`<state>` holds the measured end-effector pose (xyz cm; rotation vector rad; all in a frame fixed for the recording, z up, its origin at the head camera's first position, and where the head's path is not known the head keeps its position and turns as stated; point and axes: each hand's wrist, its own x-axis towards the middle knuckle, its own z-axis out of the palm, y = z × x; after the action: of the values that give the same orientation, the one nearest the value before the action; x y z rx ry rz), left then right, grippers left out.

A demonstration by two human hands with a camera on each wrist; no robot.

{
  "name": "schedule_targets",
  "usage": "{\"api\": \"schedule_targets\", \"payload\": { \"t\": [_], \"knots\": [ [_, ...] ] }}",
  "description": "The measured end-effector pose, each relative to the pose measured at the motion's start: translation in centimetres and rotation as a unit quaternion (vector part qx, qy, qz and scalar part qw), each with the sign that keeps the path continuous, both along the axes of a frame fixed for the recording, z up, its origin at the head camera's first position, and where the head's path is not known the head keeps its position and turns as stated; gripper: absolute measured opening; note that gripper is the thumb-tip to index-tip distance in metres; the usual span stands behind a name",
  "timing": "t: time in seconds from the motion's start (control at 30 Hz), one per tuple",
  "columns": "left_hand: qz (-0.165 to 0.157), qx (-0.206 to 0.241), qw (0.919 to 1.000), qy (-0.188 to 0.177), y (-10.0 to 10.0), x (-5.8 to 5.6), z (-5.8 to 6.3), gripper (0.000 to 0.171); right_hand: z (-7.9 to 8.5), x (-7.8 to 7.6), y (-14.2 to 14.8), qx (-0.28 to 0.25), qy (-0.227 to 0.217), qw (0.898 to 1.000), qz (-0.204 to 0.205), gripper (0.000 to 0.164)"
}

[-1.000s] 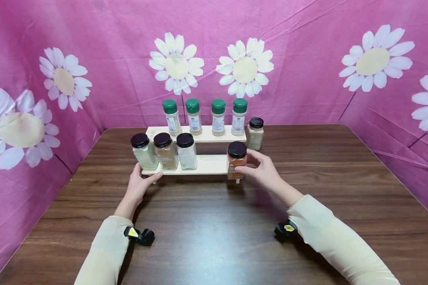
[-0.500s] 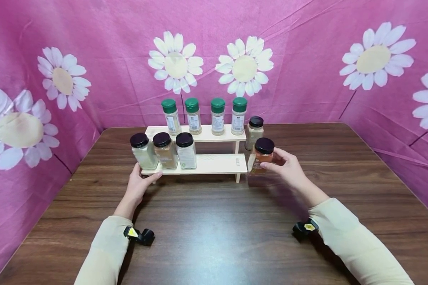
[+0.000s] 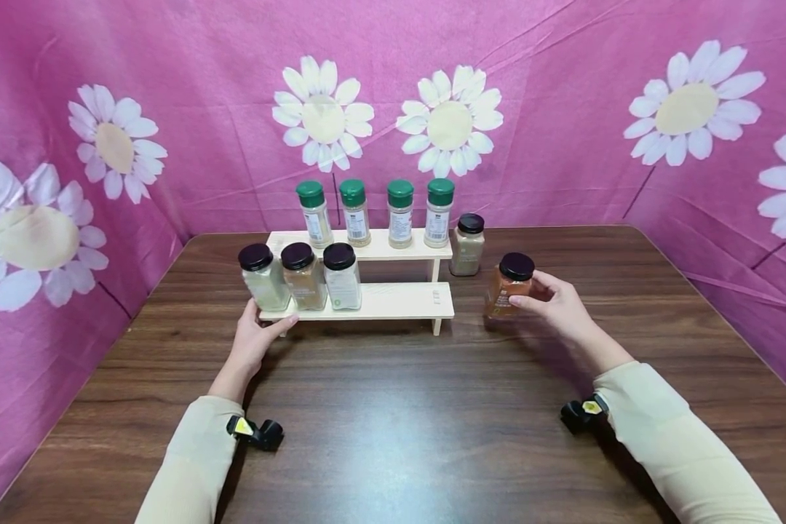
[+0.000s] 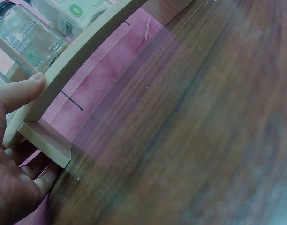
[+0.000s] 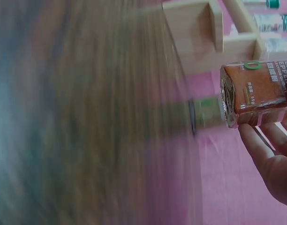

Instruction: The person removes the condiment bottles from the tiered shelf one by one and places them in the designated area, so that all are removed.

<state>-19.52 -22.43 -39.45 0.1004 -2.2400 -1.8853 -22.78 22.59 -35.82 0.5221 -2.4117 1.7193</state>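
My left hand [image 3: 254, 340] grips the left end of a two-tier wooden spice rack [image 3: 399, 300]. In the left wrist view the thumb lies at the shelf edge and the other fingers reach beneath, partly hidden. To the right of the rack, my right hand [image 3: 557, 304] holds a spice jar [image 3: 501, 295] of orange-red powder with a black lid. The right wrist view shows that jar [image 5: 258, 89] between thumb and fingers, its base uncovered. Three black-lidded jars, pale green [image 3: 266, 287], brown [image 3: 306, 287] and white [image 3: 344, 287], stand on the lower tier's left half.
Several green-capped shakers, one a shaker [image 3: 400, 218] near the middle, line the upper tier. A black-lidded jar [image 3: 468, 247] of greenish-beige powder stands on the brown wooden table [image 3: 380, 422] beside the rack's right end. A pink daisy-print cloth [image 3: 550, 109] hangs behind.
My right hand has carried the orange-red jar from the lower tier's right end out to the right, away from the rack. My left hand stays in place.
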Motion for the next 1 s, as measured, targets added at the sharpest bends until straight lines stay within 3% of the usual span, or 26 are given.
{"api": "schedule_targets", "payload": {
  "t": [0.37, 0.83, 1.0],
  "knots": [
    [-0.003, -0.002, 1.0000, -0.004, 0.0, -0.1, 0.0, 0.061, -0.7, -2.2, 1.9, -0.018, -0.011, 1.000, -0.013, 0.036],
    [0.001, -0.003, 1.0000, 0.006, -0.2, -0.1, -0.2, 0.058, -0.5, -5.4, 2.6, -0.071, -0.094, 0.993, 0.002, 0.053],
    [0.000, 0.000, 1.0000, 0.006, -0.2, -0.1, -0.3, 0.059, -2.8, -8.3, 4.0, -0.142, -0.111, 0.983, 0.024, 0.055]
  ]
}}
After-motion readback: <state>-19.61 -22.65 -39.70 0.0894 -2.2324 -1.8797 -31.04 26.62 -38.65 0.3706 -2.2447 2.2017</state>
